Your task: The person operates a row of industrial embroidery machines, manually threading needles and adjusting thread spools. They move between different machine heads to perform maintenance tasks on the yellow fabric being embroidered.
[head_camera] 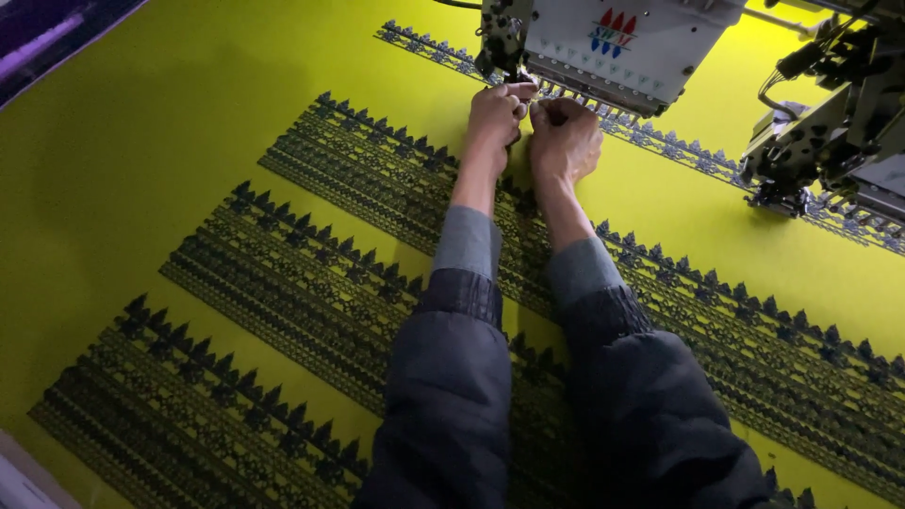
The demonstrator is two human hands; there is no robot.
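Both arms reach forward over a bright yellow fabric stitched with dark lace-like bands. My left hand is up at the lower edge of a white embroidery machine head, its fingers pinched together close to the needle area. My right hand is right beside it, fingers curled tight under the same head. Whatever the fingertips pinch is too small to make out. Dark padded sleeves with grey cuffs cover both forearms.
A second machine head with black metal parts and cables hangs at the right over a thin stitched border. Several dark embroidered bands run diagonally across the cloth. A dark edge lies at the top left.
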